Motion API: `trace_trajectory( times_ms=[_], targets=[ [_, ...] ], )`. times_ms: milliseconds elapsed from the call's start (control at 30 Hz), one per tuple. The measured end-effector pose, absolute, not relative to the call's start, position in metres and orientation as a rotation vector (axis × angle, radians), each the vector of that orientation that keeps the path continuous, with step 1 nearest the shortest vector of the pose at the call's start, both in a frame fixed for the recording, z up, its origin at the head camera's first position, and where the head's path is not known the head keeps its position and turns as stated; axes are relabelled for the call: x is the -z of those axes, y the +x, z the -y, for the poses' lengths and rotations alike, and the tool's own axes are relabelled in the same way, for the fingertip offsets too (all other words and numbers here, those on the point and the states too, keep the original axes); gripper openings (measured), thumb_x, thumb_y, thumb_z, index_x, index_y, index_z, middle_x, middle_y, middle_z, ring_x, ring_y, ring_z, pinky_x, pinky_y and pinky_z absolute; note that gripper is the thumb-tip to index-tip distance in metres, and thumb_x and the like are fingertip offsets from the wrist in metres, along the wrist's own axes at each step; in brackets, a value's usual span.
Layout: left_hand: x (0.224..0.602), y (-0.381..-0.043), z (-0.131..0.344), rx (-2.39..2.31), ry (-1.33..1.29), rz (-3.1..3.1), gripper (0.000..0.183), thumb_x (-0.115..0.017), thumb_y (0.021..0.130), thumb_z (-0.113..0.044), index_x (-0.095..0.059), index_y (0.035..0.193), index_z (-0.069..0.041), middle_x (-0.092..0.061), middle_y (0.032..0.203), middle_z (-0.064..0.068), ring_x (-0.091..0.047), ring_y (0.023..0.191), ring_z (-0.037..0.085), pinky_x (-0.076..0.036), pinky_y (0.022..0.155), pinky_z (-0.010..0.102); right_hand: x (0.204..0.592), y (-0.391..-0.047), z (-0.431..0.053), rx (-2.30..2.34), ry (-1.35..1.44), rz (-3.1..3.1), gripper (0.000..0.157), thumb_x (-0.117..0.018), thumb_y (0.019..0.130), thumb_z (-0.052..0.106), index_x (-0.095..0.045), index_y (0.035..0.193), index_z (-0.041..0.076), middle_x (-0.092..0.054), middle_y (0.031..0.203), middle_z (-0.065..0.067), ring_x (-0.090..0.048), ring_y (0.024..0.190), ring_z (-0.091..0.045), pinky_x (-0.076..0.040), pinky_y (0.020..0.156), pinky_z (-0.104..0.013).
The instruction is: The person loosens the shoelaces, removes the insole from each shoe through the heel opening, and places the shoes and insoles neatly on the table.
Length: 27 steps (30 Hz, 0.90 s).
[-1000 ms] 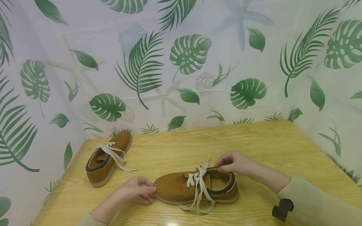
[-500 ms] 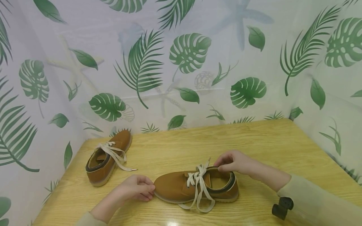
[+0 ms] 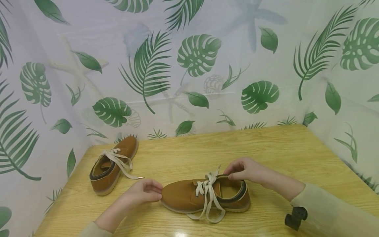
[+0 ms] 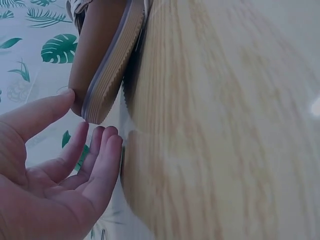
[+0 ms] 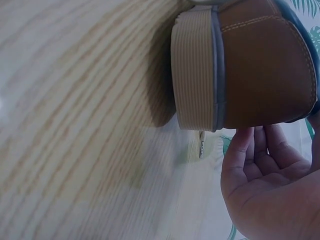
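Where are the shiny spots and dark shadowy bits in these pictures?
Head view: glare on the table, bottom edge; left wrist view: glare at the right edge; right wrist view: dark shadow or reflection beside the sole of the near shoe.

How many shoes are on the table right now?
2: the nearer shoe is between the left hand at its toe and the right hand at its collar; the farther shoe stands near the left edge of the table.

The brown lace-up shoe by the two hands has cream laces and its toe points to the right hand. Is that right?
Not quite: the toe points to the left hand, not the right hand, as the head view shows. The brown lace-up shoe by the two hands does have cream laces.
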State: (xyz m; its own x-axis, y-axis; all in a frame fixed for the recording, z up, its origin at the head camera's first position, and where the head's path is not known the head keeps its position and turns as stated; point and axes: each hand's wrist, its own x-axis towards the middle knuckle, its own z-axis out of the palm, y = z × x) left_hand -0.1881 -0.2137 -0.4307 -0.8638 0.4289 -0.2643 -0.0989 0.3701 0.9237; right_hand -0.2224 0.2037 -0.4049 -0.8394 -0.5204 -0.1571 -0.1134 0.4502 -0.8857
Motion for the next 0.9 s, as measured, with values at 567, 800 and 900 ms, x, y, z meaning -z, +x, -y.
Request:
trace_trajectory(
  times_ms=[567, 800, 900],
  targets=[
    [0.426, -0.186, 0.196, -1.516, 0.221, -2.21, 0.049, -0.079, 0.095, -0.014, -0.062, 0.138, 0.001, -0.064, 0.143, 0.017, -0.061, 0.126, 0.026, -0.053, 0.113, 0.053, 0.403, -0.22, -0.203, 1.37, -0.505, -2.28, 0.027, -0.071, 0.098, 0.011, -0.074, 0.118, -0.005, -0.078, 0.114, -0.008, -0.066, 0.1, -0.011, -0.055, 0.092, -0.029],
    [0.427, -0.187, 0.19, -1.617, 0.257, -2.14, 0.053, -0.08, 0.092, -0.007, -0.061, 0.14, 0.005, -0.066, 0.141, 0.019, -0.065, 0.123, 0.022, -0.05, 0.119, 0.051, 0.405, -0.222, -0.204, 1.366, -0.509, -2.281, 0.027, -0.07, 0.098, 0.012, -0.074, 0.119, -0.006, -0.078, 0.115, -0.009, -0.067, 0.1, -0.011, -0.056, 0.091, -0.029],
    [0.429, -0.188, 0.186, -1.651, 0.292, -2.108, 0.056, -0.08, 0.091, -0.005, -0.059, 0.141, 0.007, -0.064, 0.144, 0.022, -0.066, 0.124, 0.021, -0.052, 0.118, 0.045, 0.405, -0.221, -0.204, 1.371, -0.504, -2.276, 0.027, -0.07, 0.099, 0.012, -0.073, 0.119, -0.006, -0.077, 0.116, -0.009, -0.066, 0.1, -0.011, -0.055, 0.091, -0.029]
  ],
)
